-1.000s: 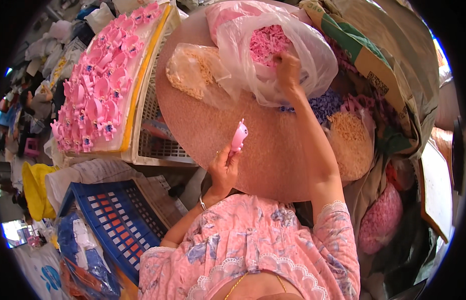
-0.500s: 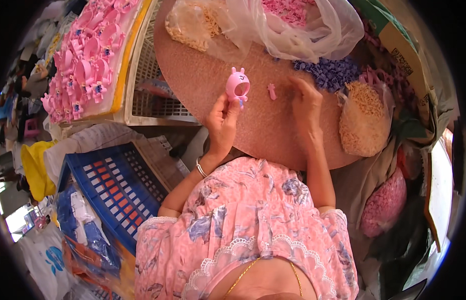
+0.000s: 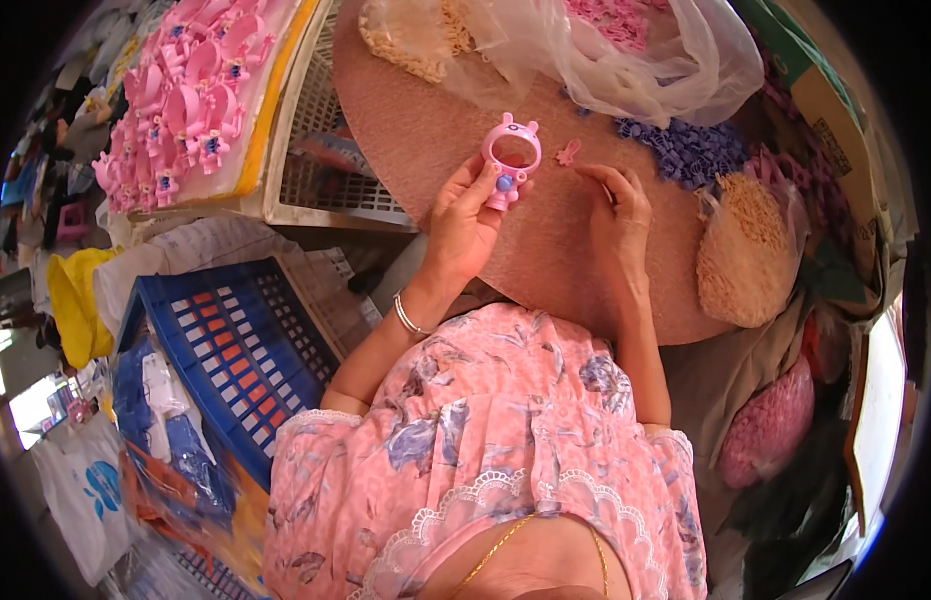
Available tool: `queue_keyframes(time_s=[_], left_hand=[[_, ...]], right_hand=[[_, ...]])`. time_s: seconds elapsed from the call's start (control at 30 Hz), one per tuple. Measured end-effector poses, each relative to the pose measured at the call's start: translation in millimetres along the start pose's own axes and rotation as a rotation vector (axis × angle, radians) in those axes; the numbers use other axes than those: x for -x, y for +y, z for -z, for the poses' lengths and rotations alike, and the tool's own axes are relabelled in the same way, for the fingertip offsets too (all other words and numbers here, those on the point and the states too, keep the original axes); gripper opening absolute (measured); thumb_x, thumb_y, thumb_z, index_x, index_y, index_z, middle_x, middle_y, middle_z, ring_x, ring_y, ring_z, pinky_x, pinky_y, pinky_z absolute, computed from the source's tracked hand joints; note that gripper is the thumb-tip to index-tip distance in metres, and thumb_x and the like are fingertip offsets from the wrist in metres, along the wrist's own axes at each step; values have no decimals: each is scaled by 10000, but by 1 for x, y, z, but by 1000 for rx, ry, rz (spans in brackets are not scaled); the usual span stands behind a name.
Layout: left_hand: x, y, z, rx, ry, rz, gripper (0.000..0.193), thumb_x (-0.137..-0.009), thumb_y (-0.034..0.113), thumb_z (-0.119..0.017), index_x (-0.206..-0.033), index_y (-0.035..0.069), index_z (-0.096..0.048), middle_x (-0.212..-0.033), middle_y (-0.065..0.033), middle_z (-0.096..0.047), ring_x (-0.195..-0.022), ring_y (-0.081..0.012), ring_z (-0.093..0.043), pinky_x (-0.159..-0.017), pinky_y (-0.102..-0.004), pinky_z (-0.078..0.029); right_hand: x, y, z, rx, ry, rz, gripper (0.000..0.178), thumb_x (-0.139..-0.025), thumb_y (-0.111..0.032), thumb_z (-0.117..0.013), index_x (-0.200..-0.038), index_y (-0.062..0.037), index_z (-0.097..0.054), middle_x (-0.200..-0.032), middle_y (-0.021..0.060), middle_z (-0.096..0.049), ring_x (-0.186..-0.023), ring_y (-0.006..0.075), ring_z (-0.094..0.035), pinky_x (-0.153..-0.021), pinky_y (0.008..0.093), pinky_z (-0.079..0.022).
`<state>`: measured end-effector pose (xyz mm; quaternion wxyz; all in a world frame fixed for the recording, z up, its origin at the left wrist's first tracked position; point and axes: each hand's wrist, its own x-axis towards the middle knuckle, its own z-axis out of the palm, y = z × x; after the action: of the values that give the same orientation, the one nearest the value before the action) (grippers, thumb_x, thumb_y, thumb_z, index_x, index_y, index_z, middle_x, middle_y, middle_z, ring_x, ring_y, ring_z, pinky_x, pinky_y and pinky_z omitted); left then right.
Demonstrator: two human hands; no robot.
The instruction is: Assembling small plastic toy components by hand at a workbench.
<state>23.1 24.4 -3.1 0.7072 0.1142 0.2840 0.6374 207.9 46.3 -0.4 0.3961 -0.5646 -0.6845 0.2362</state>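
Between the thumb and fingers of my left hand point(image 3: 462, 225) is a pink plastic toy figure point(image 3: 502, 190) with two small ears, a round opening in its head and a small blue part on its front. The figure is upright, above the round brown tabletop. My right hand point(image 3: 622, 215) hovers over the table to its right, fingers loosely curved and apart, with nothing visible in them. Just beyond its fingertips lies a small pink piece point(image 3: 568, 152) with prongs at one end.
Blue small parts point(image 3: 685, 150) are heaped at the far right, beside a bag of beige pieces point(image 3: 747, 260). Another beige-filled bag point(image 3: 410, 45) and an open clear bag point(image 3: 675, 60) of pink parts lie farther back. Pink figures cover a tray point(image 3: 250, 150) on the left, above a plastic crate point(image 3: 325, 165).
The pink figure in my left hand has turned, so its opening and blue part face up more. The small pink piece lies farther away and at another angle. The whole view has shifted slightly.
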Motion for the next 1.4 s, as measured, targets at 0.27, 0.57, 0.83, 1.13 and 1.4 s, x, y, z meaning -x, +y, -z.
queue_keyframes(time_s=[0.27,0.57,0.83,1.13,1.4], left_hand=[[-4,2,4,-49,-6,-75,331,-925,88,-614,-1229,-18,-534,-954,-56,-635,-776,-107,-583,-872,-313,-539],[-4,8,14,-157,-30,-94,336,-930,76,-608,-1241,-24,-529,-973,-44,-639,-811,-108,-613,-782,-236,-527],[1,11,0,-404,-98,-182,356,-932,84,-611,-1266,-19,-542,-1063,-44,-650,-899,-89,-620,-815,-237,-511],[3,18,1,-581,-211,-208,390,-918,46,-619,-1292,-23,-532,-1076,-31,-653,-924,-85,-604,-853,-227,-494],[5,27,-1,-860,-202,-221,365,-897,31,-645,-1251,-28,-576,-1022,-9,-663,-909,-59,-588,-815,-204,-497]], right_hand=[[-20,-11,-22,368,-6,33,259,-839,-2,-630,-1085,-79,-659,-954,150,-631,-832,282,-641,-690,349,-507],[-3,-27,-15,-412,-224,-20,148,-858,31,-632,-1000,-4,-652,-911,62,-678,-842,150,-655,-741,258,-513],[8,-44,-8,-654,-200,-128,135,-845,85,-638,-959,12,-634,-877,39,-681,-811,79,-623,-743,208,-501],[9,-40,-8,-821,-203,-255,188,-858,35,-660,-1038,-6,-620,-869,15,-669,-771,58,-607,-686,198,-492],[9,-50,-8,-555,-136,-210,195,-847,71,-649,-1030,8,-622,-884,21,-674,-789,69,-621,-697,204,-501]])
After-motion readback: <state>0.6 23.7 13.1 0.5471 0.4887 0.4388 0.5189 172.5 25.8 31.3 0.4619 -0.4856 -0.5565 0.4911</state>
